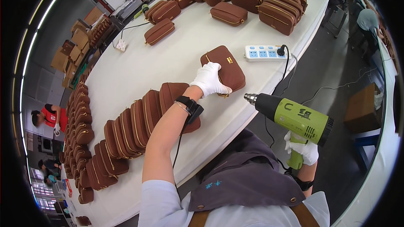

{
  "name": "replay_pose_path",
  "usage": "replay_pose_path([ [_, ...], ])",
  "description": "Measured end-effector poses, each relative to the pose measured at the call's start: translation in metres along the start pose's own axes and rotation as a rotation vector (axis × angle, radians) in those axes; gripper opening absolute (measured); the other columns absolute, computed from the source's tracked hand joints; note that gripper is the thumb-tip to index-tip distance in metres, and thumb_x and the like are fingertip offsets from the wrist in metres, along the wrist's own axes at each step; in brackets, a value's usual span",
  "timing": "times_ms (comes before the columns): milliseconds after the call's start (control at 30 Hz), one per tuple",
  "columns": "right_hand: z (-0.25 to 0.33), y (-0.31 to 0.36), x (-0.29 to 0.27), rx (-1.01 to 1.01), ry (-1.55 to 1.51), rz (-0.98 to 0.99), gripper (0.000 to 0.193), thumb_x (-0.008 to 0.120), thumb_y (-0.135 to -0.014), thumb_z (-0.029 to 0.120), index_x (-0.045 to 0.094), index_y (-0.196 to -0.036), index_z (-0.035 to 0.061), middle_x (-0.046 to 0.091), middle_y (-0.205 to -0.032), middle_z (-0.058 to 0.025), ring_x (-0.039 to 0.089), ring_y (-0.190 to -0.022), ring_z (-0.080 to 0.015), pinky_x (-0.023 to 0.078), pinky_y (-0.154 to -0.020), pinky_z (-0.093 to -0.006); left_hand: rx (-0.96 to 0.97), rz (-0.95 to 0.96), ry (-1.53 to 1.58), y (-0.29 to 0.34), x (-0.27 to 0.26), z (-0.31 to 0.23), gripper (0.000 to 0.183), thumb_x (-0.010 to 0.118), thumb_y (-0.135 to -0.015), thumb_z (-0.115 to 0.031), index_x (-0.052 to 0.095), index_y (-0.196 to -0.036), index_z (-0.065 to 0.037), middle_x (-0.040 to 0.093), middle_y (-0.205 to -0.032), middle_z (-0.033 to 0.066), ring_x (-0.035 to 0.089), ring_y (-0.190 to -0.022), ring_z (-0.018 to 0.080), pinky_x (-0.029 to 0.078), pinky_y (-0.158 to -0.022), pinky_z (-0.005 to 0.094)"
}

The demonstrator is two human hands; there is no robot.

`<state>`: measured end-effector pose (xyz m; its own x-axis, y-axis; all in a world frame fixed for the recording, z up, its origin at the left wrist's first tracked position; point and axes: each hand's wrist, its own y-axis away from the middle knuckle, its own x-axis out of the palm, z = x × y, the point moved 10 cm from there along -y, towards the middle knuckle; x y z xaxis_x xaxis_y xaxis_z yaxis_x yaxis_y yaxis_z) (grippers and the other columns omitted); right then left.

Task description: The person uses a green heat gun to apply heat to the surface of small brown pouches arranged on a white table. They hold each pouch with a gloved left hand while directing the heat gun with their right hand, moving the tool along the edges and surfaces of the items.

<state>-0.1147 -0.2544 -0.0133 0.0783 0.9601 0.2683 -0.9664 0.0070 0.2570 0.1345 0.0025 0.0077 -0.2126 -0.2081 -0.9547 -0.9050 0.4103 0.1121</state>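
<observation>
In a white glove, my left hand grips a brown zippered bag by its near left side, holding it at the white table. Gold lettering marks the bag's upper face. My right hand, also gloved, is wrapped round the handle of a green heat gun. Its metal nozzle points left toward the bag, with a small gap between them. Beside my left forearm a row of brown bags stands packed upright; my forearm covers part of it.
A white power strip with a black plug lies near the table edge, its cord hanging off. More bags stand at the far side, and a long row at the left. A person in red stands beyond. Cartons are stacked behind.
</observation>
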Motion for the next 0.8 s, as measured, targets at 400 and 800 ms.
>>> replay_pose_path([
  [400, 0.000, 0.001, -0.003, 0.010, 0.016, -0.012, 0.032, 0.067, -0.069, -0.008, 0.062, -0.100, -0.0023, 0.063, -0.085, -0.0094, 0.062, -0.066, -0.0164, 0.051, -0.055, -0.0267, 0.004, -0.002, 0.150, -0.009, 0.004, 0.007, 0.120, 0.088, -0.052, -0.043, 0.026, -0.144, 0.003, 0.049, -0.128, 0.0252, 0.051, -0.119, 0.0364, 0.043, -0.099, 0.0394],
  [800, 0.005, 0.000, -0.006, -0.055, 0.027, -0.033, 0.039, 0.064, -0.068, -0.013, 0.059, -0.105, -0.0035, 0.063, -0.085, -0.0111, 0.062, -0.064, -0.0169, 0.051, -0.052, -0.0262, -0.046, -0.032, 0.155, -0.007, 0.006, 0.009, 0.130, 0.092, -0.046, -0.035, 0.018, -0.144, 0.008, 0.051, -0.123, 0.0265, 0.050, -0.118, 0.0369, 0.043, -0.101, 0.0375],
])
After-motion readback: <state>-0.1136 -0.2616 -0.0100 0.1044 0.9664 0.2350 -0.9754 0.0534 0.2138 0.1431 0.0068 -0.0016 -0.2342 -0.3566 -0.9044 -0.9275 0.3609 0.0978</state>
